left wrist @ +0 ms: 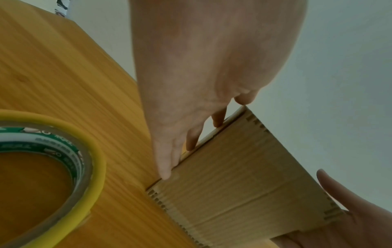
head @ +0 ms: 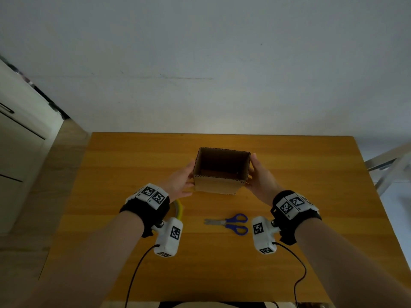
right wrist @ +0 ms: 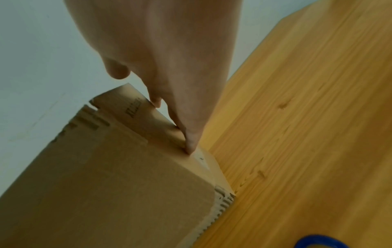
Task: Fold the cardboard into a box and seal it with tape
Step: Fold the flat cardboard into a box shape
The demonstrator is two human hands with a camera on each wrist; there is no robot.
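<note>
A small brown cardboard box [head: 219, 185] stands on the wooden table [head: 311, 174] with its top open and its inside empty. My left hand [head: 182, 181] lies flat against its left wall, fingers straight, as the left wrist view shows [left wrist: 191, 83]. My right hand [head: 260, 174] presses the right wall the same way, fingers [right wrist: 191, 134] straight along the cardboard [right wrist: 95, 184]. A yellow-rimmed roll of clear tape [left wrist: 99, 159] lies on the table just under my left wrist, mostly hidden in the head view [head: 179, 210].
Blue-handled scissors [head: 231, 223] lie shut on the table in front of the box, between my wrists. A white wall rises behind the table. A cabinet [head: 17, 141] stands at the left and a chair frame [head: 389, 165] at the right.
</note>
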